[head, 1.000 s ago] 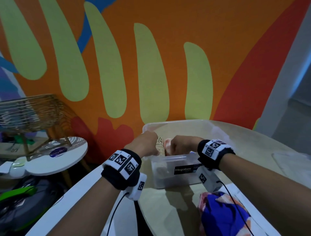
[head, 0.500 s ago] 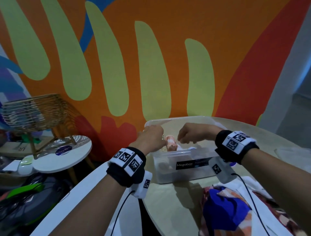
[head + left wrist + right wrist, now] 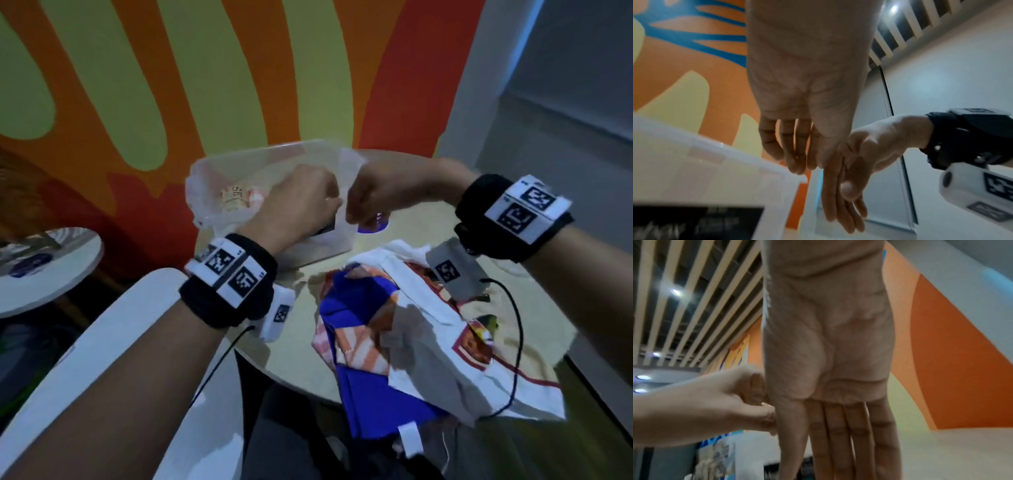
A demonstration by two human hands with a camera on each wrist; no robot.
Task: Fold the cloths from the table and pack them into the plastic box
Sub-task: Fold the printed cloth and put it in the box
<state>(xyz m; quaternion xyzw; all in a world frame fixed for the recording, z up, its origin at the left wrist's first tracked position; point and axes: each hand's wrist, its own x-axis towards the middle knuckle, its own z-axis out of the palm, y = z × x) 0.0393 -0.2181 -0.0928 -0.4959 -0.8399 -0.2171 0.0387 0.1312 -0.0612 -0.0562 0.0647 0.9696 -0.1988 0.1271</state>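
Hands side by side over the plastic box (image 3: 318, 245): left hand (image 3: 301, 202) loosely curled, right hand (image 3: 380, 195) flat, both empty.

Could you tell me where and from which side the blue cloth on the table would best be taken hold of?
Probably by the raised blue fold at the far end of the blue cloth, coming from above and from its left, since the white printed cloth overlaps its right side. Both the left hand and the right hand are empty, up by the plastic box, so either could reach.
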